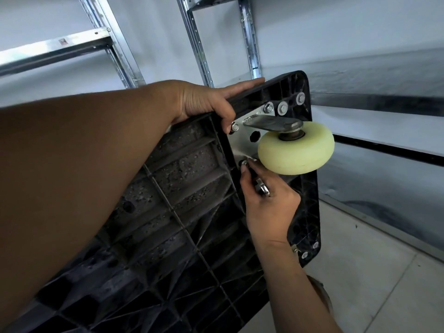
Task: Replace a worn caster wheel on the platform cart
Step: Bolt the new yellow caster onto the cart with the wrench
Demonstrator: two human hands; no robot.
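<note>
The cart [168, 212] is tipped with its ribbed underside toward the person, so the wheel [296, 150] juts out within reach. Up-left of the wheel, the left hand [204, 99] grips the cart's edge, fingers over the rim and thumb beneath (probably to steady it). Just below-left of the wheel, the right hand [269, 207] curls round a small metal tool [262, 188] at the plate's [242, 145] lower bolt [242, 162], where the overhanging wheel leaves little room to swing.

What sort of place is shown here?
Probably a storeroom or workshop: slotted metal shelving stands against a plain white wall, the floor is tiled, and a platform cart is tipped up for repair.
</note>
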